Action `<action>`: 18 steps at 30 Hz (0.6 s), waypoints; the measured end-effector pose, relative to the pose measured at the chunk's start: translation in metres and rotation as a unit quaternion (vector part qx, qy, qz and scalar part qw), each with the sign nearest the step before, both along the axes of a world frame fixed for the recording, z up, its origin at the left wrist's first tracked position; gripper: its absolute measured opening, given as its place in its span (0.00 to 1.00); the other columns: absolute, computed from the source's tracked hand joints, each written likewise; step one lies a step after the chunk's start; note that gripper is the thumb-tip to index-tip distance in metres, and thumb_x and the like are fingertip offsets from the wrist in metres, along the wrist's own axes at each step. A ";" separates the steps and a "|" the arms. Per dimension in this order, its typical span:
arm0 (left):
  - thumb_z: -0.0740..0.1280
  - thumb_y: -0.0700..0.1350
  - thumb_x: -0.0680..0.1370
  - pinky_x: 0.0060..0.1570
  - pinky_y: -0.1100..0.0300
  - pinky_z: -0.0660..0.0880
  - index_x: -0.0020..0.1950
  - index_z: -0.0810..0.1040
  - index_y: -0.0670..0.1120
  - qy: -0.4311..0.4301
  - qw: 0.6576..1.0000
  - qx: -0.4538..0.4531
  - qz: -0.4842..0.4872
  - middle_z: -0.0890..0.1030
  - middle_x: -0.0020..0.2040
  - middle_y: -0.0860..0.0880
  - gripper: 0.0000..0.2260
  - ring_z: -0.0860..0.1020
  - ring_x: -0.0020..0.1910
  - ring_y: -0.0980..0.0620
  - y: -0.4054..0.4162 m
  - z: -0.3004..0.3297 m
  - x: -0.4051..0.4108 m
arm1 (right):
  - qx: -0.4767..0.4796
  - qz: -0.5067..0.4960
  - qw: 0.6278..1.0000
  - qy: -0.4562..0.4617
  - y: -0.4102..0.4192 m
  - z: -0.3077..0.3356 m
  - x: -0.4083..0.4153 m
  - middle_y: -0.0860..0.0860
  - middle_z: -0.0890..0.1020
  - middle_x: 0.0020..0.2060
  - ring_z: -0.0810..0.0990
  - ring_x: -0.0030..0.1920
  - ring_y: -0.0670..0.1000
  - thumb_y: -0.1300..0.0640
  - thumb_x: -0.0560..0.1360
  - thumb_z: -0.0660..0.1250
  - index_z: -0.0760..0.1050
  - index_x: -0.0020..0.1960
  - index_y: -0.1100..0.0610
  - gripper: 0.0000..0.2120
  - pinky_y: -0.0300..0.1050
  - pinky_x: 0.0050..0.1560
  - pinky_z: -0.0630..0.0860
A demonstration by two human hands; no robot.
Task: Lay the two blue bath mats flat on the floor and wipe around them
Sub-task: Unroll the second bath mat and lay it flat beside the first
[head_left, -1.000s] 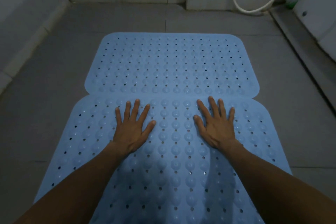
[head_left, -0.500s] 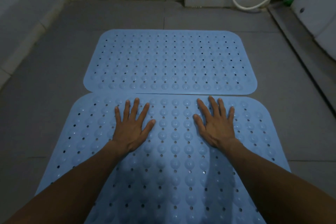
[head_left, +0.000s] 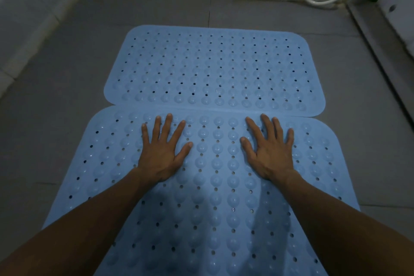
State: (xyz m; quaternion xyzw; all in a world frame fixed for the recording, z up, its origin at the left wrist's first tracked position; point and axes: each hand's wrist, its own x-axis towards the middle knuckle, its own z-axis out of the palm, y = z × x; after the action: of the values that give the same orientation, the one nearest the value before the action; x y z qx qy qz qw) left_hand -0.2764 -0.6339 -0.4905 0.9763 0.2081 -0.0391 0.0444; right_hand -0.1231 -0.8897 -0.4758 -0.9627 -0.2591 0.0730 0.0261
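On the near blue rubber bath mat with raised bumps and drain holes [head_left: 215, 186], the left hand [head_left: 162, 154] and right hand [head_left: 270, 154] both press palm-down with fingers spread, gripping nothing, at ten and two o'clock of its middle. At twelve o'clock the far blue perforated bath mat [head_left: 215, 67] lies flat on the grey tiled floor [head_left: 56, 96], edges meeting. Both look floppy, light and clingy; I'd lift by a corner, peeling rather than dragging.
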 end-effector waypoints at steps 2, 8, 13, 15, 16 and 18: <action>0.35 0.69 0.76 0.73 0.39 0.34 0.78 0.35 0.60 0.010 1.000 0.004 0.000 0.33 0.79 0.51 0.32 0.33 0.77 0.46 -0.001 0.001 0.000 | -0.002 0.001 1.000 -0.002 0.000 0.000 -0.001 0.49 0.43 0.81 0.38 0.80 0.55 0.30 0.76 0.36 0.39 0.79 0.37 0.32 0.67 0.75 0.37; 0.35 0.68 0.76 0.73 0.39 0.32 0.78 0.37 0.58 0.033 0.999 -0.019 0.003 0.34 0.79 0.50 0.32 0.33 0.77 0.46 -0.001 0.008 -0.003 | -0.017 0.003 1.000 -0.005 0.005 0.001 -0.002 0.50 0.46 0.81 0.40 0.80 0.55 0.32 0.78 0.40 0.41 0.79 0.38 0.31 0.68 0.75 0.39; 0.39 0.66 0.78 0.74 0.44 0.31 0.80 0.41 0.54 -0.007 0.996 -0.089 -0.014 0.37 0.80 0.50 0.33 0.34 0.78 0.50 0.009 0.011 -0.009 | 0.016 0.028 0.998 -0.056 0.013 0.007 -0.010 0.56 0.55 0.80 0.48 0.80 0.56 0.34 0.78 0.41 0.55 0.80 0.49 0.36 0.61 0.77 0.39; 0.44 0.62 0.80 0.75 0.49 0.32 0.80 0.44 0.49 -0.050 0.991 -0.125 -0.019 0.41 0.80 0.47 0.32 0.38 0.78 0.50 0.016 0.012 -0.014 | 0.036 0.015 0.998 -0.059 0.028 0.010 -0.016 0.56 0.55 0.80 0.49 0.80 0.56 0.35 0.78 0.42 0.56 0.80 0.51 0.35 0.59 0.78 0.40; 0.45 0.60 0.81 0.75 0.50 0.32 0.80 0.46 0.47 -0.065 0.990 -0.120 -0.021 0.43 0.80 0.46 0.31 0.40 0.79 0.49 0.021 0.013 -0.018 | 0.046 0.011 0.997 -0.056 0.039 0.012 -0.021 0.56 0.55 0.80 0.49 0.80 0.55 0.35 0.79 0.43 0.56 0.80 0.51 0.34 0.59 0.78 0.40; 0.43 0.60 0.81 0.76 0.50 0.34 0.80 0.47 0.45 -0.075 0.994 -0.078 -0.030 0.46 0.80 0.44 0.31 0.42 0.79 0.47 0.033 0.016 -0.021 | 0.062 0.021 0.997 -0.043 0.066 0.014 -0.037 0.55 0.53 0.80 0.47 0.80 0.54 0.36 0.80 0.42 0.54 0.80 0.51 0.33 0.57 0.78 0.40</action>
State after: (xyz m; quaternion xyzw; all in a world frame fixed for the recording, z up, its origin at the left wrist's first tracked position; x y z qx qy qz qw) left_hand -0.2974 -0.6010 -0.4742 0.9759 0.1711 0.0165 0.1344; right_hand -0.1597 -0.8239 -0.4613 -0.9559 -0.2840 0.0164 0.0729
